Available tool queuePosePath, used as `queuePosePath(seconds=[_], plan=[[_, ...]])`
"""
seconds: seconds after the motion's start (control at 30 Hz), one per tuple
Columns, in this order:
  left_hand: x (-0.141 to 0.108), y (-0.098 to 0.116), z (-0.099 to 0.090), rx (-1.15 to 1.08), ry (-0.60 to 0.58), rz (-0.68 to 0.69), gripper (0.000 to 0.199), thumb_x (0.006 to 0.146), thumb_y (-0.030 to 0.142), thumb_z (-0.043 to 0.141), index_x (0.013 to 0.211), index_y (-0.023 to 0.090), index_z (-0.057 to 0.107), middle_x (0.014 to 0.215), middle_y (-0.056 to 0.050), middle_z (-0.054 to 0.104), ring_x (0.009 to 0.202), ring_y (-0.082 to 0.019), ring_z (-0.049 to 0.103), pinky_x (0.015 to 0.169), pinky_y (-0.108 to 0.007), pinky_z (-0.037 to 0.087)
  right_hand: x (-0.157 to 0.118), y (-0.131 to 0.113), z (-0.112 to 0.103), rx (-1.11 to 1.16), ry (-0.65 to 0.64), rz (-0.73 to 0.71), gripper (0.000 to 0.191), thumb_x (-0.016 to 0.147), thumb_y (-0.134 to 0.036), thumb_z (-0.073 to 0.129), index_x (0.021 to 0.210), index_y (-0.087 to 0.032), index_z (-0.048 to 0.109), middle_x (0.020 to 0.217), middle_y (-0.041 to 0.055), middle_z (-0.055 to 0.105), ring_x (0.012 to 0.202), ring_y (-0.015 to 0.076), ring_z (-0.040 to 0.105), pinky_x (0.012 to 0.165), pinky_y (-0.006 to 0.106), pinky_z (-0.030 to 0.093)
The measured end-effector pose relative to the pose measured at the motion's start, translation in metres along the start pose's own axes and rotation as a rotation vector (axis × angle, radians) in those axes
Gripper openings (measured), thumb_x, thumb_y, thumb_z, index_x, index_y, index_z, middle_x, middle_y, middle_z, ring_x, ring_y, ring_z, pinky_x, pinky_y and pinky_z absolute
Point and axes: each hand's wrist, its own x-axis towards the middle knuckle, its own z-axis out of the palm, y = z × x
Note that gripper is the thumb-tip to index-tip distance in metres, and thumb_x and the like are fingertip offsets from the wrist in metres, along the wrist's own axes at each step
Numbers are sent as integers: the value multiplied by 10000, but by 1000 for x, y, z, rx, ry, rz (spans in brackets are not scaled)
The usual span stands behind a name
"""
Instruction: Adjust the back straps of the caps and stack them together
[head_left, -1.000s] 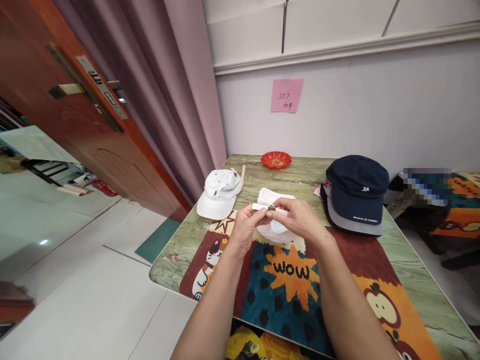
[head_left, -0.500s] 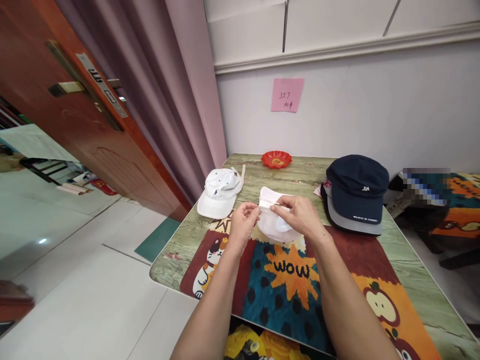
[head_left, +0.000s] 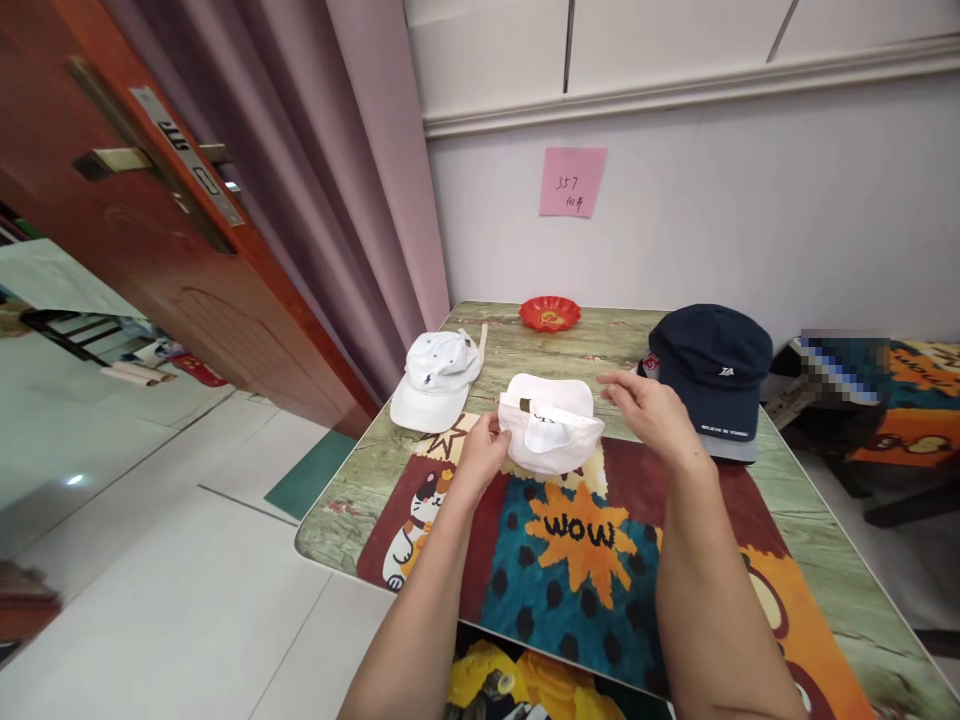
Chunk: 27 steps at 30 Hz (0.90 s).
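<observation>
A pale pinkish-white baseball cap [head_left: 551, 430] rests in the middle of the table, its brim toward the wall and its back strap facing me. My left hand [head_left: 484, 455] pinches the cap's left edge between thumb and fingers. To the right, my right hand [head_left: 651, 415] is off the cap, fingers apart and holding nothing, between it and the navy cap [head_left: 712, 365]. That navy cap sits on top of a grey-brimmed one. Another white cap [head_left: 435, 380] with a small dark logo lies on the left, its strap loose at the back.
A red scalloped dish [head_left: 550, 313] stands at the table's far edge. The colourful mat [head_left: 570, 600] covers the near side. A wooden door [head_left: 172, 260] and a purple curtain [head_left: 337, 200] border the left; a pink note [head_left: 572, 182] is on the wall.
My right hand has let go of the cap's strap and moved right. The cap has turned and spread wider, its brim now more visible. My left hand stays at its left side.
</observation>
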Motion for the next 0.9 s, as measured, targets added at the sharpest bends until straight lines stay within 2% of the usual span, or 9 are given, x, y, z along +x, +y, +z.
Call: queuePosePath(seconds=[0.1, 0.2, 0.3, 0.47, 0.57, 0.63, 0.7, 0.8, 0.9], plan=[[-1, 0, 2, -89, -8, -117, 259, 717, 151, 722, 973, 167, 689, 882, -82, 749, 759, -206, 688, 723, -315, 556, 4, 31, 6, -247, -120, 50, 446, 863, -206, 542, 1268, -286, 712, 1126, 76, 770, 1028, 291, 707, 889, 385, 512], [-4, 0, 7, -203, -40, -239, 279, 717, 184, 735, 986, 158, 666, 783, -52, 728, 646, -191, 665, 621, -315, 555, 7, 45, 24, -191, -286, -67, 600, 742, -150, 662, 1322, -301, 680, 1329, 73, 687, 1161, 273, 668, 999, 367, 495], [-7, 1, 11, -297, -20, -264, 264, 670, 218, 789, 885, 136, 659, 720, -41, 710, 597, -171, 643, 579, -295, 546, 11, 38, 37, -41, -340, -191, 392, 721, -184, 725, 1100, -260, 789, 1400, 90, 638, 1249, 288, 621, 1085, 373, 448], [-6, 16, 3, -437, 8, -194, 349, 651, 378, 842, 834, 144, 661, 686, -20, 692, 580, -151, 630, 577, -279, 540, 10, 14, 28, 452, -164, -308, 242, 843, -309, 693, 1058, -245, 783, 1236, 46, 735, 1157, 275, 667, 1040, 405, 488], [-4, 27, -2, -578, 35, -90, 412, 713, 521, 803, 812, 139, 685, 650, -20, 668, 585, -142, 628, 612, -276, 534, 3, 3, 17, 801, -48, -185, 245, 829, -414, 746, 947, -202, 785, 977, 38, 796, 883, 247, 732, 801, 355, 579], [-4, 29, -3, -569, 67, -34, 437, 759, 561, 769, 858, 138, 716, 751, -47, 714, 700, -150, 670, 708, -277, 542, -2, -4, 13, 1027, 8, -91, 278, 788, -453, 792, 897, -198, 781, 881, 39, 799, 775, 226, 733, 705, 324, 584], [-7, 26, 0, -542, -12, -87, 496, 797, 622, 718, 970, 158, 739, 945, -84, 761, 905, -198, 706, 835, -315, 544, -6, -13, 13, 1234, 52, -47, 295, 754, -462, 823, 906, -212, 777, 895, 42, 802, 823, 229, 746, 752, 332, 599], [-14, 20, 5, -611, -284, -269, 619, 837, 717, 606, 1193, 221, 709, 1197, -105, 745, 1199, -293, 648, 1011, -419, 503, -5, -23, 16, 1433, 40, -8, 307, 767, -462, 814, 962, -229, 771, 970, 48, 803, 987, 256, 745, 904, 386, 597], [-19, 20, 5, -787, -400, -275, 642, 878, 680, 583, 1322, 221, 648, 1304, -109, 705, 1339, -313, 561, 1139, -458, 418, 1, -22, 20, 1530, -11, 69, 286, 814, -430, 775, 1024, -238, 755, 1035, 41, 797, 1106, 261, 716, 987, 404, 578]])
